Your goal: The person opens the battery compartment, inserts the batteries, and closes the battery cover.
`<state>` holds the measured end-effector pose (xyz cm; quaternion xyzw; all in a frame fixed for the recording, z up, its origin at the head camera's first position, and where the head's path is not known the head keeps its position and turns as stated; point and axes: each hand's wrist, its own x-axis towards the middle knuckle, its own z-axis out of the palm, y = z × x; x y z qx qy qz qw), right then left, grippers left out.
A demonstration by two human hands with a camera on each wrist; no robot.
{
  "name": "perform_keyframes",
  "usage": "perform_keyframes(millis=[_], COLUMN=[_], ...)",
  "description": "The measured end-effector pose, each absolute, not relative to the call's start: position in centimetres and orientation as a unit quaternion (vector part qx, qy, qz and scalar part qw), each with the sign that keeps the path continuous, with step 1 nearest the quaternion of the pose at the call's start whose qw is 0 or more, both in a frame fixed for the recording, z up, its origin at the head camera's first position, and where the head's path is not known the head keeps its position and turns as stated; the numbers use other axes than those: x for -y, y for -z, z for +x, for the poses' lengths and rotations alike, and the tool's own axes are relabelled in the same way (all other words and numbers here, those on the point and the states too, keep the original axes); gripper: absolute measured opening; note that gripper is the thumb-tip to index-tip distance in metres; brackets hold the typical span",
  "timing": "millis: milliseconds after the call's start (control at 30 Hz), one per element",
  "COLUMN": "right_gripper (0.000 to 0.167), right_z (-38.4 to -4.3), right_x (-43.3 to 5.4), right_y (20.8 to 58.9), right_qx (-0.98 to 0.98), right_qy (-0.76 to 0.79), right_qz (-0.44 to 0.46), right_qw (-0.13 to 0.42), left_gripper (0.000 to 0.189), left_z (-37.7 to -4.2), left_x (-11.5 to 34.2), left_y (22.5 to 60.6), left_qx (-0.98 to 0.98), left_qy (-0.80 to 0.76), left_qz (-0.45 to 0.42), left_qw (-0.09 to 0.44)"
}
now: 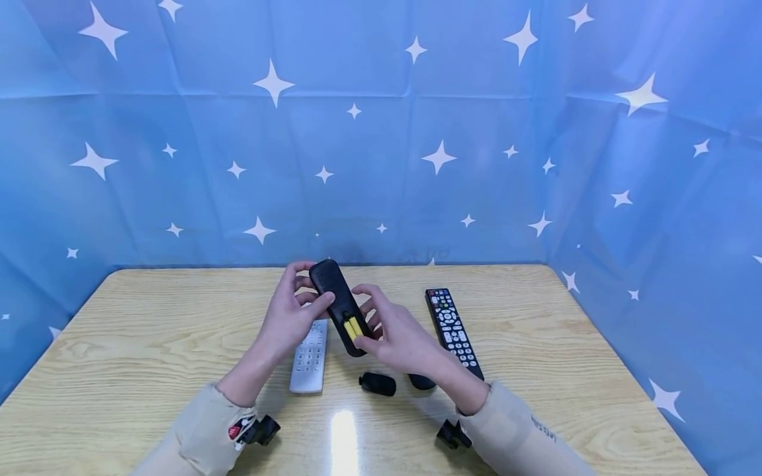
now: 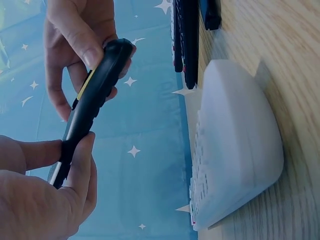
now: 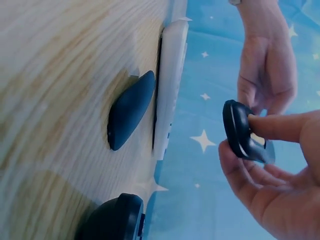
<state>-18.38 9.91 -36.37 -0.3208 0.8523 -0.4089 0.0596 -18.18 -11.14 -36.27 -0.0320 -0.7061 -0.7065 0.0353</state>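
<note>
A black remote control (image 1: 333,285) is held above the table between both hands, its back turned up. Its battery compartment lies uncovered, with yellow batteries (image 1: 353,326) inside. My left hand (image 1: 286,318) grips the upper end, thumb on the back and fingers beneath. At the lower end, my right hand (image 1: 401,336) pinches the remote, its thumb by the batteries' near end. In the left wrist view the remote (image 2: 95,95) appears edge-on, a yellow strip showing near the right thumb. Below the hands, a small black battery cover (image 1: 378,384) lies on the table.
A white remote (image 1: 308,363) lies to the left on the wooden table (image 1: 178,330). To the right is another black remote (image 1: 449,324) with its buttons up, partly behind the right forearm. Beside it a black rounded end (image 1: 422,382) shows. A starry blue curtain (image 1: 381,152) surrounds the table.
</note>
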Motion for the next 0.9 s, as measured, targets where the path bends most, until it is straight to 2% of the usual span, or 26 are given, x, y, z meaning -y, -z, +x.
perform_keyframes(millis=[233, 367, 533, 767, 900], right_gripper=[0.074, 0.068, 0.052, 0.020, 0.014], right_z=[-18.4, -18.4, -18.4, -17.9, -17.5], right_x=[-10.1, -10.6, -11.3, -11.5, -11.2], right_y=[36.1, 35.9, 35.9, 36.2, 36.6], right_qx=[-0.859, -0.868, -0.890, -0.902, -0.907], right_qy=[0.397, 0.381, 0.327, 0.240, 0.211], right_qz=[-0.311, -0.298, -0.292, -0.326, -0.319], right_qw=[0.088, 0.112, 0.126, 0.153, 0.173], left_gripper=[0.057, 0.057, 0.058, 0.058, 0.059], left_z=[-18.0, -18.0, -18.0, -18.0, -17.9], left_x=[11.3, 11.6, 12.0, 12.5, 12.7], left_y=[36.2, 36.3, 36.3, 36.4, 36.4], left_qx=[0.705, 0.706, 0.716, 0.718, 0.717], left_qy=[0.707, 0.707, 0.697, 0.694, 0.695], left_qz=[-0.033, -0.026, -0.021, -0.013, -0.012], left_qw=[0.038, 0.040, 0.047, 0.049, 0.048])
